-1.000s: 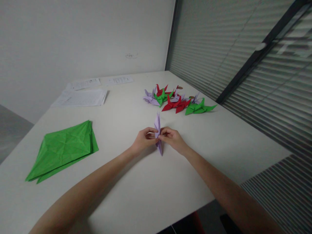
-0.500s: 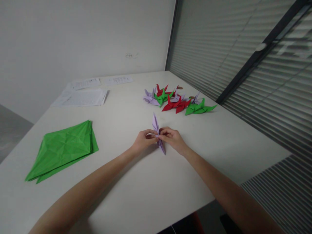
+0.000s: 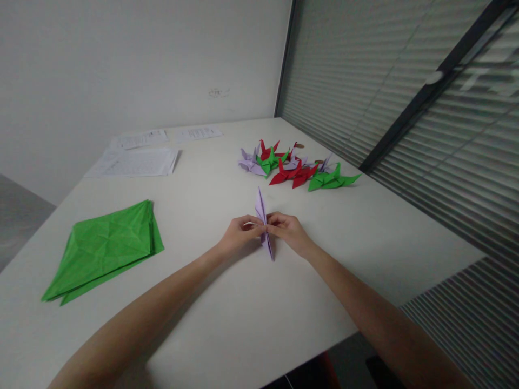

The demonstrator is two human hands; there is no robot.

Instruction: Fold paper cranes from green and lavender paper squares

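Between my hands a folded piece of light purple origami paper (image 3: 260,205) stands on edge, its long points reaching away from me and toward me. My left hand (image 3: 242,230) pinches its middle from the left, thumb and fingers closed. From the right, my right hand (image 3: 288,229) pinches the same middle part, and the thumbs nearly meet there. The fingertips hide the paper's centre. Beyond my hands lies a group of folded paper cranes in red (image 3: 286,172), green (image 3: 330,181) and light purple (image 3: 250,162).
Creased green paper sheets (image 3: 107,237) lie stacked at the left on the white table (image 3: 227,319). Printed papers (image 3: 140,162) rest at the back left. A window with blinds (image 3: 365,70) runs along the right side, and a wall (image 3: 154,59) stands behind the table.
The light purple paper has turned slightly in my fingers, so its far point leans a little more to the right. Both hands have stayed nearly in place.
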